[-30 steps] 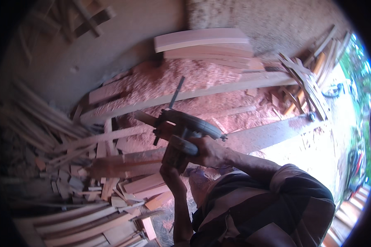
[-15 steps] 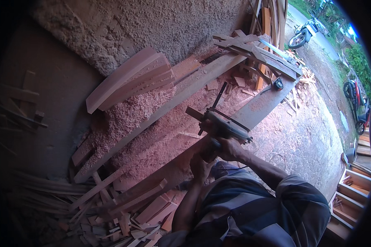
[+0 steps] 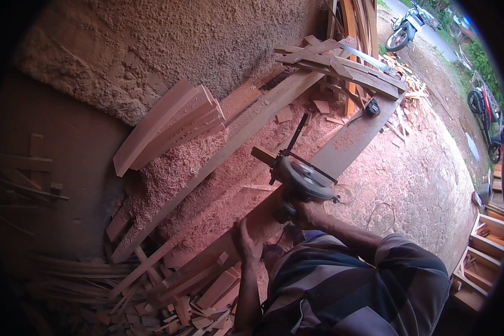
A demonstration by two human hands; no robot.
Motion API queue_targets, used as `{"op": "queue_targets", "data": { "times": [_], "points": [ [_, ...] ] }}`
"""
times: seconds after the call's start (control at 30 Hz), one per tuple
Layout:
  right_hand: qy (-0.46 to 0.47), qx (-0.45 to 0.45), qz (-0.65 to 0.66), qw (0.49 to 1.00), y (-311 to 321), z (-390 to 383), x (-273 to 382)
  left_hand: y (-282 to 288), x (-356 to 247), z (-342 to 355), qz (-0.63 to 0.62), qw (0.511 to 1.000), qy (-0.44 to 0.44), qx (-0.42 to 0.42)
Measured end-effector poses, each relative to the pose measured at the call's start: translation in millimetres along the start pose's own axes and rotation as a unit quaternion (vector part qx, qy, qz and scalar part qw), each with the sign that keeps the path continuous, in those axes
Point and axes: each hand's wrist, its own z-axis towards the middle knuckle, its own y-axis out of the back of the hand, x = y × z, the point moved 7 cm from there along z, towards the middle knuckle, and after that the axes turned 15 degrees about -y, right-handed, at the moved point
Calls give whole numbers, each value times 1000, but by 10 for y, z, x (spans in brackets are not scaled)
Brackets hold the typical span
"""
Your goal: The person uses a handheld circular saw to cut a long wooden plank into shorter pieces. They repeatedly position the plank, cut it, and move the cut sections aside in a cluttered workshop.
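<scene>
My right hand (image 3: 309, 215) is closed around the handle of a circular saw (image 3: 302, 178). The saw has a dark rounded guard and thin metal guide rods, and it sits on a long wooden plank (image 3: 344, 143) running diagonally in front of me. A short wood strip (image 3: 263, 155) sticks out at the saw's far left side. My left hand (image 3: 245, 241) is on the same plank, left of the saw and apart from it, with its fingers reaching over the board. The saw's blade is hidden.
A long beam (image 3: 207, 162) lies beyond, amid pinkish shavings (image 3: 173, 187). Stacked boards (image 3: 168, 129) lean near the rough wall. Crossed wood pieces (image 3: 341, 67) and a tape measure (image 3: 372, 108) lie at the plank's far end. Offcuts (image 3: 190, 313) litter the lower left. Motorbikes (image 3: 400, 33) stand outside.
My left hand has left the saw's handle and moved left onto the plank. The saw has tilted in my right hand, showing more of its round guard. The view has shifted slightly.
</scene>
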Motion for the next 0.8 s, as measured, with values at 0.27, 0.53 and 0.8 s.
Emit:
{"op": "queue_targets", "data": {
  "times": [0.27,0.53,0.8],
  "points": [
    [4,19,-4,1000,-227,36,-116,1247,2032,-2757,238,599,686,-337],
    [-14,40,-18,999,-198,20,-99,612,2867,-2902,-270,599,579,-483],
    [12,22,7,1000,-152,44,31,436,3098,-2823,-326,568,567,-499]
  ]
}}
